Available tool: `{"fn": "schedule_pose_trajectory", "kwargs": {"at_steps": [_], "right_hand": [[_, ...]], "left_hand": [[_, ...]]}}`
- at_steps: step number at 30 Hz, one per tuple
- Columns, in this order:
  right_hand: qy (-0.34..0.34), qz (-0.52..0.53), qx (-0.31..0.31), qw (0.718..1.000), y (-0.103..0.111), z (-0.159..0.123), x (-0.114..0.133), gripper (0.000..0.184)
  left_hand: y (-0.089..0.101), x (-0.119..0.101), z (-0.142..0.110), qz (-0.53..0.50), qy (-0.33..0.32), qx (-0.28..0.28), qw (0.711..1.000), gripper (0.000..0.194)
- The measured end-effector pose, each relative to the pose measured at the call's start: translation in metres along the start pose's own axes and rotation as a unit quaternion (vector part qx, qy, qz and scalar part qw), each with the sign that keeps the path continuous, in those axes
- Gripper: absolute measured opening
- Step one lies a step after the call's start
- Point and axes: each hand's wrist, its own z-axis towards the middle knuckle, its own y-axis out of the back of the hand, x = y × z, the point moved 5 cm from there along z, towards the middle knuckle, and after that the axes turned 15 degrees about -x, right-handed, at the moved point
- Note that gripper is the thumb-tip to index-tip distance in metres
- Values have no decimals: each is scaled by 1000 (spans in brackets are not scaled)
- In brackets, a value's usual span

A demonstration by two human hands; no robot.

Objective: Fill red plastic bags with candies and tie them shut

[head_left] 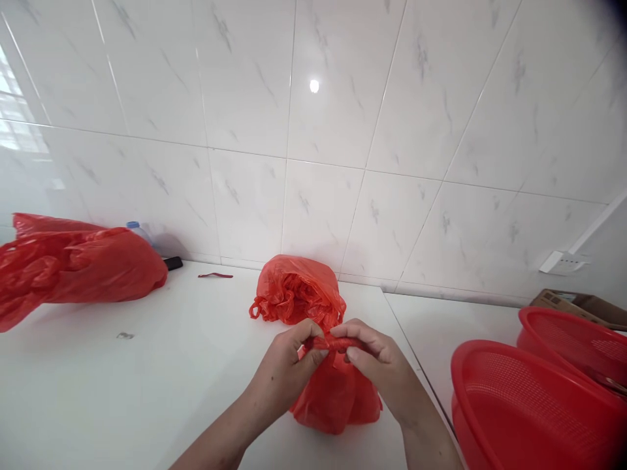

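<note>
A red plastic bag (337,398) is in front of me on the white table, its gathered top twisted between my two hands. My left hand (294,359) pinches one side of the twisted plastic between thumb and fingers. From the other side, my right hand (375,352) grips the plastic, with its fingertips close to those of the left. The knot-like middle sits between the hands; how it is looped I cannot tell. Just behind, against the wall, a second red plastic bag (298,274) lies with crumpled handles. What either bag contains is hidden.
More red bags (108,267) lie at the left, near a blue-capped bottle (134,226) and a black object (173,263). A dark red strip (215,275) lies near the wall. At the right are red perforated baskets (490,405) and a cardboard box (578,303). A tiled wall (323,209) borders the table.
</note>
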Motion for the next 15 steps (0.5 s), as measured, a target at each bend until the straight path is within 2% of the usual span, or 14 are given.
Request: {"fn": "schedule_pose_trajectory", "kwargs": {"at_steps": [2, 5, 6, 8, 10, 11, 14, 15], "right_hand": [[-6, -17, -48, 999, 10, 4, -6, 23], [-13, -124, -217, 968, 43, 6, -25, 20], [-16, -153, -263, 952, 54, 4, -33, 20], [-25, -169, -302, 938, 72, -3, -51, 24], [-23, -138, -278, 950, 82, -12, -69, 41], [-21, -118, -253, 960, 84, -17, -77, 55], [-55, -104, -173, 978, 80, -29, -101, 92], [-81, -108, -147, 980, 76, -32, -110, 97]], "left_hand": [[6, -3, -4, 35, -48, 3, 998, 14], [20, 0, -16, 81, -97, 50, 991, 17], [25, 5, -21, 92, -91, 71, 989, 17], [38, 20, -30, 104, -49, 104, 988, 16], [48, 38, -36, 99, 3, 125, 987, 11], [51, 48, -38, 94, 27, 132, 986, 23], [48, 80, -42, 112, 75, 159, 978, 91], [43, 90, -42, 128, 79, 172, 973, 105]]}}
